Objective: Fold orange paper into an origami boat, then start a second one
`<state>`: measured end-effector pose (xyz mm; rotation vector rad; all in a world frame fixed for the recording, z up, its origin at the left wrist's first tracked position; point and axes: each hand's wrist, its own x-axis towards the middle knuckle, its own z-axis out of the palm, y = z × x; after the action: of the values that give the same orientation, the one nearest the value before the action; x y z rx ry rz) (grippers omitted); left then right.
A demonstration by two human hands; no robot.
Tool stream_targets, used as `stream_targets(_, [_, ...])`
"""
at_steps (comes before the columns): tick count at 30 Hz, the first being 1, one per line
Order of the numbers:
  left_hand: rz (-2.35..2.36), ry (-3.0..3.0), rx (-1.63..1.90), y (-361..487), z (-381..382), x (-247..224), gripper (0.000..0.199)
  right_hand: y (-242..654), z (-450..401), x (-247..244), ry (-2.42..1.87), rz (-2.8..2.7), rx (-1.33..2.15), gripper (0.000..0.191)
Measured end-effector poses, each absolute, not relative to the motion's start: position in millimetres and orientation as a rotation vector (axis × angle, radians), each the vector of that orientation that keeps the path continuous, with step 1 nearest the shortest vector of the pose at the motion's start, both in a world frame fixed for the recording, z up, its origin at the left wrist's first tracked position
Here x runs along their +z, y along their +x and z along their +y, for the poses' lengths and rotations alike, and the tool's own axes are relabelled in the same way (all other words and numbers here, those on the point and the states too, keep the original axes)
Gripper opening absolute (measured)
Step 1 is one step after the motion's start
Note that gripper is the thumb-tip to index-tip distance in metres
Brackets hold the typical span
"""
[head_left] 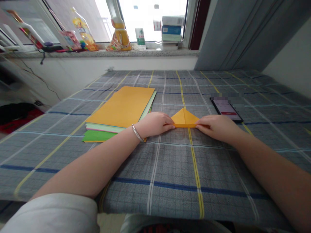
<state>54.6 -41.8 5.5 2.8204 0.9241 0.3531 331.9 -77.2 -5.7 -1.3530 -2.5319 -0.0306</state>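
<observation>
A folded piece of orange paper lies between my hands, its peak pointing away from me and a narrow folded band along its near edge. My left hand pinches its left corner between thumb and fingers. At the opposite corner, my right hand grips the paper the same way. A silver bangle circles my left wrist. Just left of that hand is a stack of coloured paper, orange on top with pale green and bright green sheets below.
A phone with its screen lit lies beyond my right hand. The checked cloth covers the surface. On the windowsill stand a bottle, a green-and-white tube and stacked boxes. A grey curtain hangs at right.
</observation>
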Motion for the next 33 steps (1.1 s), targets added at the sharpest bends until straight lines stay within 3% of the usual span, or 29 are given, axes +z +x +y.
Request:
stream_targets(5, [1.22,2.577,0.395,55.5,-35.6,-1.4,0.035,334.9,-66.4,-14.7,-1.587,-2.224,0.213,0.02])
stream_targets(10, [1.342,2.497,0.521,58.6,-32.0,-8.6,0.027,336.2,-60.9,-20.1,-1.571,-2.067,0.351,0.018])
stream_targets(17, [1.323,2.555,0.576,59.4,-27.2,-15.1,0.024,332.5,-55.0,-20.5,-1.629,-2.048,0.252,0.019])
stream_targets(23, [1.434,2.533,0.422,61.6,-28.6,-10.4,0.025,331.1,-45.3,-26.3,-1.6,-2.169,0.122,0.019])
stream_targets(33, [1.475,2.556,0.435,63.6,-24.0,-13.2,0.021,330.7,-42.4,-27.3,-1.718,-2.124,0.239,0.019])
